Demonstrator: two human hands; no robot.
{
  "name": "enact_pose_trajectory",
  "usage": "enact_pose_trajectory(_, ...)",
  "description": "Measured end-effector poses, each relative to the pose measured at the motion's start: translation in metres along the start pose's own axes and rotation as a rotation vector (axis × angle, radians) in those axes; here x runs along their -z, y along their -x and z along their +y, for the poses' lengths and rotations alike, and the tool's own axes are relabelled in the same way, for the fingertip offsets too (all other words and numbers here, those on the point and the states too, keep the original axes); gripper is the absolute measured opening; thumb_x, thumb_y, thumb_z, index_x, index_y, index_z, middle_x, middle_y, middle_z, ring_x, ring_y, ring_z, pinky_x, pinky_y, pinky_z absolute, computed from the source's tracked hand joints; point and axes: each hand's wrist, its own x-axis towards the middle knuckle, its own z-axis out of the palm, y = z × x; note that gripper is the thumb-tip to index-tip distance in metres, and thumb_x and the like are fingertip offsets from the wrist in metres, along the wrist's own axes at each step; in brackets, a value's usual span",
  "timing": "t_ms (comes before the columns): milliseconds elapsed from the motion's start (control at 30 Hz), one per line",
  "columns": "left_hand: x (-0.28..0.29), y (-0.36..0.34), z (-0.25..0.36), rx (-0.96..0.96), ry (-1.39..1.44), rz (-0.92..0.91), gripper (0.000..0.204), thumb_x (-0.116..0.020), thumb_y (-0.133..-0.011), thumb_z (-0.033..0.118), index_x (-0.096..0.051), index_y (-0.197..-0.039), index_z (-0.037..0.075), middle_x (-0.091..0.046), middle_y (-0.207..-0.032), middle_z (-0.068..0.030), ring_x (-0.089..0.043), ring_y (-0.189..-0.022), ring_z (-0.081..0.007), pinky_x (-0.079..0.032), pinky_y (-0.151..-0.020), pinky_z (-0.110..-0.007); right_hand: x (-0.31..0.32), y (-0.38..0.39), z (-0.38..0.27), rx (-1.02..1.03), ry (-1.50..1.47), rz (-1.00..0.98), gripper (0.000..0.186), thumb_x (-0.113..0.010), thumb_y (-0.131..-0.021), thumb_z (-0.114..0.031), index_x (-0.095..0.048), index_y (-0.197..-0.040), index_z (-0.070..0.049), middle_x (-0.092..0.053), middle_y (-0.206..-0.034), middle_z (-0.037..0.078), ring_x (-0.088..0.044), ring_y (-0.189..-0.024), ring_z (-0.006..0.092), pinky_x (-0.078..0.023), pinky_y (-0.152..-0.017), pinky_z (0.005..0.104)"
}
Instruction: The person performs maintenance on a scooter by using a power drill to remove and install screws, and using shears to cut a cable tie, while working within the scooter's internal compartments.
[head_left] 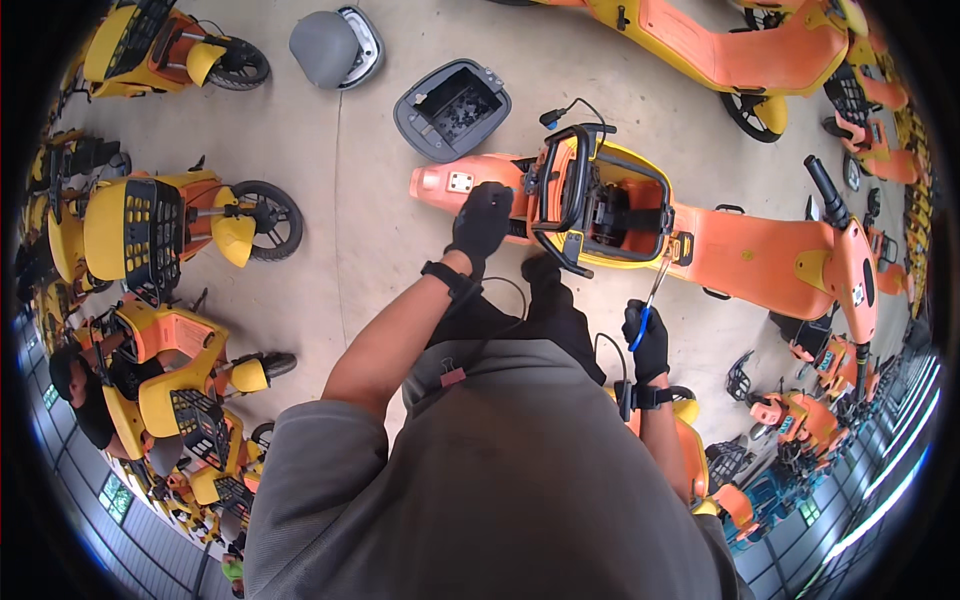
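In front of me stands an orange and yellow scooter point(755, 250), its seat area open. Inside the black-rimmed opening point(665, 190), dark parts and an orange cavity show. My left hand point(484, 218), in a black glove, is closed above the scooter's orange tail point(435, 182), left of the black tube frame point(550, 190); what it holds, if anything, is hidden. My right hand point(648, 345), also gloved, grips a slim metal tool with a blue handle point(640, 328). Its shaft points up toward the near right corner of the opening; whether the tip touches is unclear.
A grey open bin point(408, 118) lies on the floor beyond the tail, with a grey rounded case point(325, 50) farther left. A black cable with a plug point(550, 118) sticks out beyond the frame. Yellow scooters point(120, 225) line the left; a person point(90, 400) is among them.
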Motion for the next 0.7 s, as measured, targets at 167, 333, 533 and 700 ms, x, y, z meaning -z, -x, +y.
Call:
enact_pose_trajectory(167,-0.032,0.000,-0.057,0.637,0.734,-0.253,0.037,-0.052,-0.083,0.017,-0.048,-0.116,0.001,-0.055,-0.104,-0.0126,-0.054,-0.092,-0.0222,-0.044,-0.078,-0.033,-0.011,0.025,0.008,-0.008,0.087,-0.079,0.019,-0.062,-0.085,-0.012,-0.059,-0.102,-0.005,-0.055,-0.078,-0.005,-0.049,-0.065,0.0030,-0.040,-0.057,0.0169)
enact_pose_trajectory(333,-0.063,-0.045,-0.050,0.617,1.212,-0.301,0.045,-0.057,-0.081,0.013,-0.043,-0.123,0.002,-0.053,-0.109,-0.0079,-0.052,-0.097,-0.0147,-0.043,-0.080,-0.025,-0.019,0.045,-0.011,-0.030,0.165,-0.063,0.020,-0.058,-0.086,-0.007,-0.058,-0.105,-0.003,-0.055,-0.075,-0.003,-0.048,-0.061,0.0039,-0.040,-0.054,0.0181)
enact_pose_trajectory(533,-0.112,-0.093,-0.065,0.487,1.252,-0.523,0.046,-0.058,-0.073,0.001,-0.049,-0.118,0.000,-0.061,-0.098,-0.0100,-0.059,-0.083,-0.0181,-0.047,-0.070,-0.027,-0.021,0.084,-0.014,-0.007,0.268,-0.046,0.027,-0.064,-0.081,-0.004,-0.057,-0.108,-0.003,-0.052,-0.075,-0.005,-0.048,-0.067,0.0028,-0.041,-0.060,0.0169)
enact_pose_trajectory(700,-0.103,-0.098,-0.073,0.381,0.995,-0.689,0.016,-0.059,-0.081,0.017,-0.062,-0.089,0.004,-0.057,-0.070,-0.0011,-0.052,-0.063,-0.0098,-0.042,-0.056,-0.025,-0.033,0.101,-0.021,-0.070,0.295,-0.029,0.029,-0.066,-0.080,-0.004,-0.056,-0.107,-0.002,-0.052,-0.075,-0.004,-0.048,-0.068,0.0032,-0.042,-0.062,0.0180)
